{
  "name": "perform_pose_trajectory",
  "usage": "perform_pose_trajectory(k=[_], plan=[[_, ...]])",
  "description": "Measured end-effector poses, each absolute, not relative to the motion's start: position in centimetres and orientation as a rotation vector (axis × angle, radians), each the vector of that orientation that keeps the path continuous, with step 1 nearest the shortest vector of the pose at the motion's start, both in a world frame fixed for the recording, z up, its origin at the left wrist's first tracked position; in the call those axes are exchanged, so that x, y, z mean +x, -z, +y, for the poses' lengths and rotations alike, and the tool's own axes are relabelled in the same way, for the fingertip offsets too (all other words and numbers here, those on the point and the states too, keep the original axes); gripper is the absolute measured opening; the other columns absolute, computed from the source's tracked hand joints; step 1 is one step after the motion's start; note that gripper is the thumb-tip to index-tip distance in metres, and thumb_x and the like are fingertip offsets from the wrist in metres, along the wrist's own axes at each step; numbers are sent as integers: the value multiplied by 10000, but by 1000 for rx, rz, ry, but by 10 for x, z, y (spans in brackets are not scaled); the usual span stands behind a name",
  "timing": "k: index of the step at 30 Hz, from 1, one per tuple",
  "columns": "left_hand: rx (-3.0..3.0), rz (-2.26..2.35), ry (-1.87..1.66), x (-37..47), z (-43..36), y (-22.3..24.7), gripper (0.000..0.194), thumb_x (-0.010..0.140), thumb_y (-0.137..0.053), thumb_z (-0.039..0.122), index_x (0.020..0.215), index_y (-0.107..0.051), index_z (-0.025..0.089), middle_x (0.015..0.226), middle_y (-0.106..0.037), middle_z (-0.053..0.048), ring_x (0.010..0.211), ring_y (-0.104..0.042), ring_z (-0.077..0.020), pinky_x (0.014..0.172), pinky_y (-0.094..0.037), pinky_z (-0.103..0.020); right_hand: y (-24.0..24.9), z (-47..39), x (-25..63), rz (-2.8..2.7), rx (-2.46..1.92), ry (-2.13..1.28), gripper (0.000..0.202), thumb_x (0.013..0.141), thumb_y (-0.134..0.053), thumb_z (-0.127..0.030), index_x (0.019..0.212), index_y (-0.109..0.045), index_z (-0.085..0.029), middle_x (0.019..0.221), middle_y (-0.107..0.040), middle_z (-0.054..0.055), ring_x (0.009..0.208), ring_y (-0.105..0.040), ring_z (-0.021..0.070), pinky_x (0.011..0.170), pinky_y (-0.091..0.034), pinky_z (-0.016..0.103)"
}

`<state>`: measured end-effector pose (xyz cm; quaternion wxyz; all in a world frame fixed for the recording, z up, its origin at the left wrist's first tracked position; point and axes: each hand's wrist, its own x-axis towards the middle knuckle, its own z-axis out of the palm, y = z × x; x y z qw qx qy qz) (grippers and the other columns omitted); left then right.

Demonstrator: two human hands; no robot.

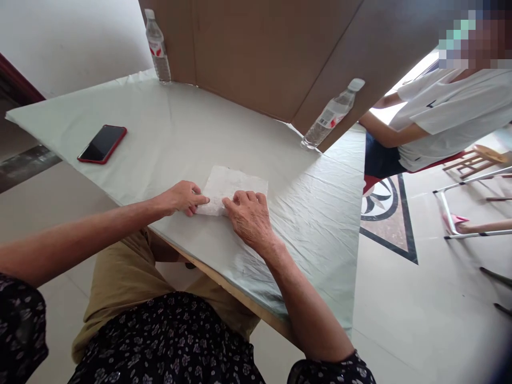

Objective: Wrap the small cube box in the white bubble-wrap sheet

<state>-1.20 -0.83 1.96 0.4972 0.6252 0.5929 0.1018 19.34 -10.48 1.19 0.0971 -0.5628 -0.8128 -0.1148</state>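
A thin white sheet that looks like a paper tissue (234,181) lies on the covered table in front of me. My left hand (186,198) is closed at its near left corner, thumb and fingers pinching the edge. On the near right part of the sheet rests my right hand (250,216), its fingers curled and its thumb pressed to the near edge. The right fingers hide part of the sheet beneath them. Between the two hands a short stretch of the near edge shows.
A phone in a red case (103,144) lies on the table (160,133) to the left. Two water bottles (158,48) stand against a brown cardboard screen (256,53) at the back. A person in a white shirt (452,117) sits to the right, beyond the screen.
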Motion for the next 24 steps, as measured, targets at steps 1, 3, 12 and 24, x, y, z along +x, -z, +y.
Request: perform_pose_trajectory(k=[1,3,12,24], plan=[[1488,1444,-231,-11,-8,-20,452,640,-796,447,949,-597,185,612,-676,-42,558,-687,-247,521,-513,-325,-12,-105,193,-2407,-1669,334,214,1019,-457,-225,1054,-668,-238,1014,-652,92,898,-482,246,795,-272,400],[1455,1467,-200,-11,-7,-20,419,628,-812,453,884,-590,206,542,-641,-19,487,-654,-236,483,-478,-318,-12,-105,193,-2400,-1673,308,205,1016,-469,-231,1057,-670,-238,1025,-654,96,904,-483,250,796,-272,403],[1347,1357,-46,-8,-8,-28,400,666,-806,457,559,-514,205,441,-471,22,385,-440,-117,424,-364,-271,-10,-104,193,-2391,-1683,312,213,1021,-465,-256,1057,-674,-238,1048,-654,87,925,-481,249,797,-257,396],[1378,1420,-319,23,-16,-34,105,678,-693,141,673,-591,166,634,-577,4,550,-520,-115,431,-402,-208,-15,-102,190,-2419,-1719,266,257,1036,-426,-263,1054,-680,-229,1055,-654,92,938,-482,249,804,-243,395]])
